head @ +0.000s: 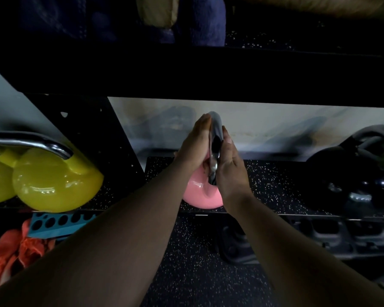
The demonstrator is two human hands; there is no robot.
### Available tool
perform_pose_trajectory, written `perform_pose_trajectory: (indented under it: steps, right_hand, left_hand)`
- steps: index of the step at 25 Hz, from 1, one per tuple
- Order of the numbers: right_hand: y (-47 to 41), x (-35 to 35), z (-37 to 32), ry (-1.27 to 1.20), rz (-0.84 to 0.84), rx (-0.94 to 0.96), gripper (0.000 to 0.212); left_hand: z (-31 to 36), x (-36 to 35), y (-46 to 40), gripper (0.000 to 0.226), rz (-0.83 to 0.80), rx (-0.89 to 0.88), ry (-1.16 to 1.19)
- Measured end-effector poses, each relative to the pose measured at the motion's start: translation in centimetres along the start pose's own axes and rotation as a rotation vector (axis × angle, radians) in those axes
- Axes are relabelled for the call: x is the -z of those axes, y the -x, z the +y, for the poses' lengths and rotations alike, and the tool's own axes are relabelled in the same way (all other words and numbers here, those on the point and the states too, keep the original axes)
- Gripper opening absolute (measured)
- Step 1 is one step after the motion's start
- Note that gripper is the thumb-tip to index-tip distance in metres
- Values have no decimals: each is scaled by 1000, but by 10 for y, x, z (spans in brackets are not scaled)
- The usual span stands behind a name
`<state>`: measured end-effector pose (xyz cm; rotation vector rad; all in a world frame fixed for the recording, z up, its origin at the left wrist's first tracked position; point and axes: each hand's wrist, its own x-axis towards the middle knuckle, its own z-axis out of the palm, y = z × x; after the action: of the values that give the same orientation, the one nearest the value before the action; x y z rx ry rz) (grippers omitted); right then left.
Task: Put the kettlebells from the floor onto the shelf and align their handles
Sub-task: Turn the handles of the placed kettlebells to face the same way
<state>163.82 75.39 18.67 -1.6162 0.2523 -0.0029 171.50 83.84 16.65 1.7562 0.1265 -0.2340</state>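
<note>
Both hands are up on the shelf (275, 185) now, pressed in from either side of a steel handle (215, 147). The left hand (195, 149) lies flat along its left face, fingers stretched up toward the top of the loop; the right hand (230, 165) is clamped against the right face, thumb up near the bend. The handle runs edge-on to the camera, front to back. Under it sits the pink kettlebell (200, 193), down on the speckled shelf mat, right at the front lip, its belly half hidden by the wrists.

Off to the left, in the next bay past a black upright, a yellow kettlebell (53, 182) rests with its chrome handle lying crosswise, a second yellow one just behind it at the frame edge. Far right on the same shelf, a black kettlebell (350, 173) sits in shadow, well apart from the pink one. Below the shelf, lower left, orange cloth (11, 251) and a blue block (60, 224) with holes.
</note>
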Motion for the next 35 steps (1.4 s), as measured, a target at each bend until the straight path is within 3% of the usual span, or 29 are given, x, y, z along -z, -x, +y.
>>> perform_pose_trajectory:
  steps: [9,14,17,20,22,24,29,35]
  right_hand:
    - [4,-4,2,15,20,-19,52]
    - [11,12,-9,152,-9,-28,45]
    - [26,42,-13,561,136,243,32]
    - [34,43,-24,793,159,524,31]
    - [31,22,-34,811,108,581,33]
    - [36,-9,-38,850,55,604,36]
    - [53,-113,-44,873,-51,627,38]
    - [76,-230,-58,759,-152,699,20]
  left_hand:
    - [21,11,7,61,-1,39,-194]
    - [34,19,41,47,74,-115,-333]
    - [32,33,72,35,148,-267,-519]
    - [27,70,92,27,382,-465,-741]
    - [23,100,98,23,553,-483,-815]
    - [16,131,107,20,606,-466,-853]
    - [-6,206,130,17,434,-573,-981]
    - [-21,320,137,19,447,-557,-1001]
